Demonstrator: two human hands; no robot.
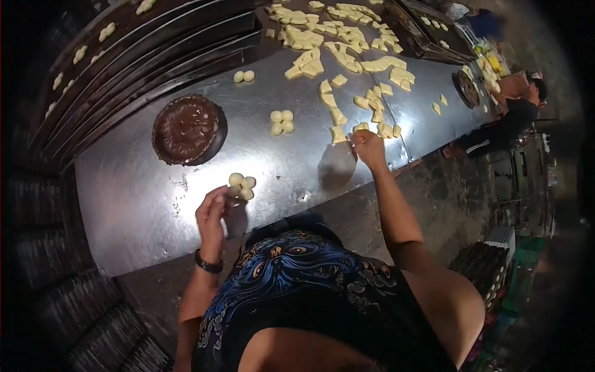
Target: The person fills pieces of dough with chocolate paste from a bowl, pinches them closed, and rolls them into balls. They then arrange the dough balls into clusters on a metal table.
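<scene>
My left hand (pixel 212 211) is low over the near edge of the metal table, fingers partly stretched and not closed on anything I can see. Its fingertips are beside a cluster of round dough balls (pixel 248 182), by the lower-left ball, which lies in shadow. My right hand (pixel 370 150) is closed at a cut dough piece (pixel 360 127) at the near end of the strips, its fingertips partly hidden. More dough pieces (pixel 338 134) lie close around it. Another group of dough balls (pixel 282 122) sits between the hands, farther back, and a pair of balls (pixel 244 76) lies beyond.
A round pan of dark brown paste (pixel 186 130) stands left on the metal table (pixel 136 229). Stacked dark trays (pixel 161 59) rise behind it. Many dough strips (pixel 300 37) cover the far side. Another tray (pixel 427 31) is at the back right; a person (pixel 517 115) works at the right.
</scene>
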